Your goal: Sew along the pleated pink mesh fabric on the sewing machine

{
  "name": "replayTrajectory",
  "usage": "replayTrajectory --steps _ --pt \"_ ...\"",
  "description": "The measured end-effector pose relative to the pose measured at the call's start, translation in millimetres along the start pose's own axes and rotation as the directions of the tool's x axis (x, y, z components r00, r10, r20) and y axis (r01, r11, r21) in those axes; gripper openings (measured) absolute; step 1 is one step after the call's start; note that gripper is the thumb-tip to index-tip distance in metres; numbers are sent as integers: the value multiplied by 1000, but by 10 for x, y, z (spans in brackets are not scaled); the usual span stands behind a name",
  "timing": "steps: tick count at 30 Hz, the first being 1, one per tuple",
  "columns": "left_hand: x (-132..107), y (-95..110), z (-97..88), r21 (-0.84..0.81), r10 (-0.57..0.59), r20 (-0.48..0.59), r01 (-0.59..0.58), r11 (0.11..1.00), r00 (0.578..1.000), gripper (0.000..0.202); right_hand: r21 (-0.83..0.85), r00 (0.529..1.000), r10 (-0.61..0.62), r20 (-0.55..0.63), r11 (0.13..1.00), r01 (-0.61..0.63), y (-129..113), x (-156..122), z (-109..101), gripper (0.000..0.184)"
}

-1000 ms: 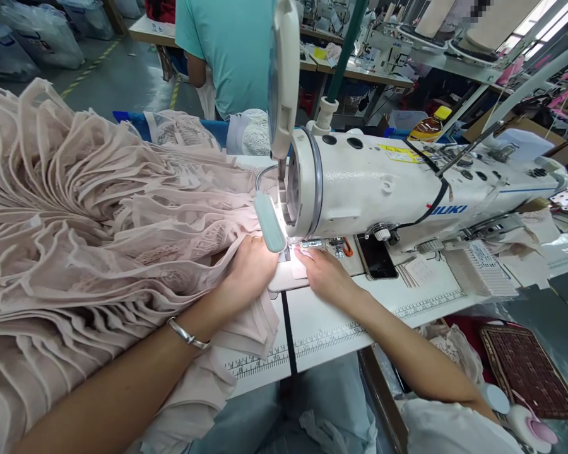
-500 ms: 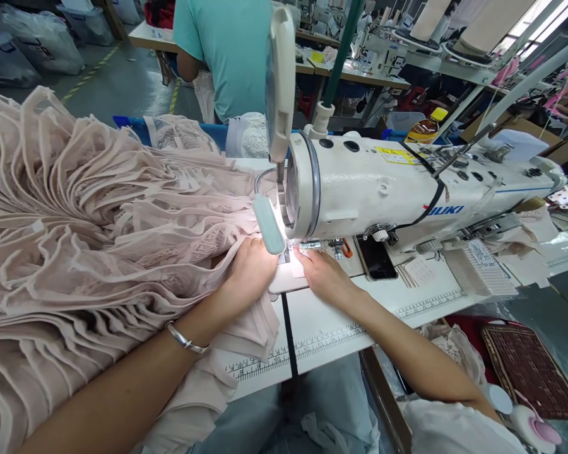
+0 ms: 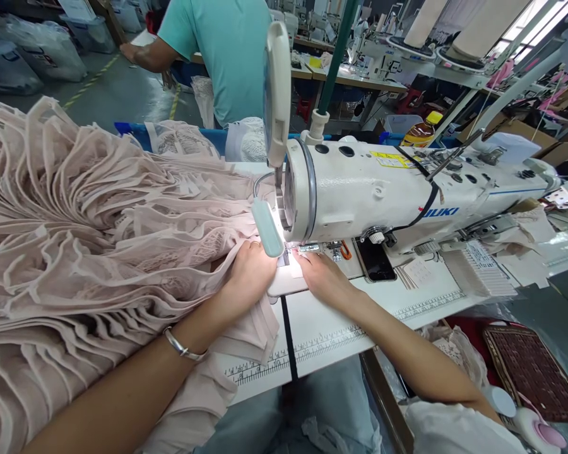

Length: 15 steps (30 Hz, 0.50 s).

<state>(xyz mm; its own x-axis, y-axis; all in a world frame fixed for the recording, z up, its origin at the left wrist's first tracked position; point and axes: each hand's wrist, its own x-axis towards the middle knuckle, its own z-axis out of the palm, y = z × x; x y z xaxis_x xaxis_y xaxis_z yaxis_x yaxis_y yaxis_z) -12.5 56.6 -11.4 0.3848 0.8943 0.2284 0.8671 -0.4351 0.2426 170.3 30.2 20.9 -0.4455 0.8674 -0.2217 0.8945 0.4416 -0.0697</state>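
My left hand (image 3: 252,271) is closed at the left of the needle area, its fingers curled on the edge of a pale pink fabric garment (image 3: 258,328). A small pale green lamp (image 3: 267,227) hides some of its fingertips. On the other side, my right hand (image 3: 322,277) pinches pale pink fabric beside the presser foot; its fingertips are small and partly hidden. Both hands rest low on the bed of a white sewing machine (image 3: 360,189), under its bright light. The stitching point itself is hard to make out.
A large heap of pale pink garments (image 3: 99,208) covers the left side. Right of my hands lie orange-handled snippers (image 3: 345,250), a phone (image 3: 378,261) and fabric pieces (image 3: 416,272). A ruler strip (image 3: 331,343) runs along the table front. A co-worker (image 3: 227,57) sits beyond.
My hands stay almost in place at the needle area. The co-worker's arm has stretched out to the left. The whole view has shifted slightly.
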Motion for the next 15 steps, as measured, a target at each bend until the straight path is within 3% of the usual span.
replayTrajectory --steps 5,10,15 --pt "-37 56 -81 127 -15 8 14 992 1000 30 17 999 21 -45 1000 -20 6 -4 44 55" --pt "-272 108 -202 281 127 2 -122 952 992 28 -45 982 1 -189 999 -10 -22 -16 89 43" --pt "-534 130 -260 264 279 -88 -248 932 956 27 -65 990 11 -142 998 -20 -22 13 76 40"
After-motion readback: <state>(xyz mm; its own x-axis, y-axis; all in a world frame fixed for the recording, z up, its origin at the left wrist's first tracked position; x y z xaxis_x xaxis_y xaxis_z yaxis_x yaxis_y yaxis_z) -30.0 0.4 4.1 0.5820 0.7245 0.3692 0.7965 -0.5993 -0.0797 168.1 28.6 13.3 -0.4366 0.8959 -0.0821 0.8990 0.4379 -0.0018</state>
